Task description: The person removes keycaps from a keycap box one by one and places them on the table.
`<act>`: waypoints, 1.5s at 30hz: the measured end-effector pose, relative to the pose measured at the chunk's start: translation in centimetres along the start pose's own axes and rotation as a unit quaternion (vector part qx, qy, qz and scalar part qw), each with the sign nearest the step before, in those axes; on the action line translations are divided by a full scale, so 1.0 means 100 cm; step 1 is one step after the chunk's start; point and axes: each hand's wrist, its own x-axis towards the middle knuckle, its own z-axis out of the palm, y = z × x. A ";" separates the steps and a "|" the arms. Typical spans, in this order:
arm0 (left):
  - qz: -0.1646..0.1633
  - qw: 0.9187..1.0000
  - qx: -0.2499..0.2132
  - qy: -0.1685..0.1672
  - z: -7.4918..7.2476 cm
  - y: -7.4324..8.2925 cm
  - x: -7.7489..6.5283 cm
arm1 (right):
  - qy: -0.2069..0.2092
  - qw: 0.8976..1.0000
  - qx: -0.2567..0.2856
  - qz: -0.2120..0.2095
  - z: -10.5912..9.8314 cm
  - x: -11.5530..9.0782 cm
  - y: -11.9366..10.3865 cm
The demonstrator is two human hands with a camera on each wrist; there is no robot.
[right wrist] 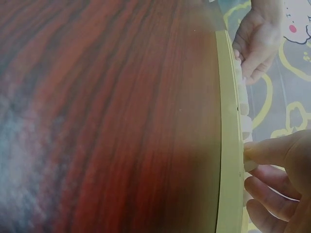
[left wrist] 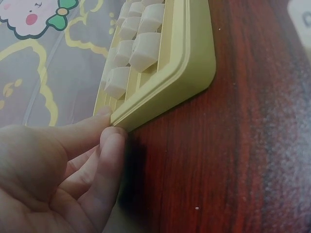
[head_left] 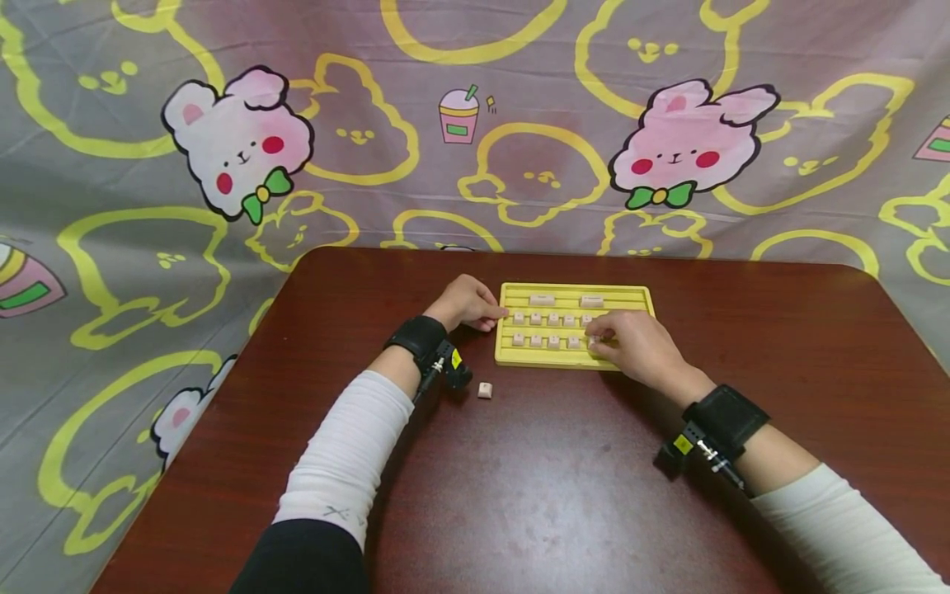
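Right hand [head_left: 640,344], at about four o'clock on the yellow tray [head_left: 557,363], pinches a pale keycap [head_left: 592,339] in the near row. Left hand [head_left: 467,303] grips the tray's nine o'clock edge. Another, loose keycap [head_left: 485,391] lies outside, at eight o'clock, on the reddish-brown table [head_left: 475,503].

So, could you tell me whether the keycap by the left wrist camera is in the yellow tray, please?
Out: the head view shows the keycap lying on the brown table, apart from the yellow tray.
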 end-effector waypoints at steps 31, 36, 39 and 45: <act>-0.015 1.000 -0.008 -0.002 -0.002 -0.002 0.003 | 0.016 1.000 0.001 -0.025 -0.007 -0.002 -0.011; -0.016 1.000 -0.014 -0.002 -0.002 -0.001 0.003 | 0.014 1.000 0.000 -0.019 -0.008 -0.003 -0.014; -0.016 1.000 -0.014 -0.001 -0.001 -0.001 0.003 | 0.012 1.000 0.002 -0.021 -0.008 -0.003 -0.015; -0.018 1.000 -0.015 0.000 -0.001 -0.001 0.003 | 0.016 0.999 0.012 -0.036 -0.006 -0.005 -0.017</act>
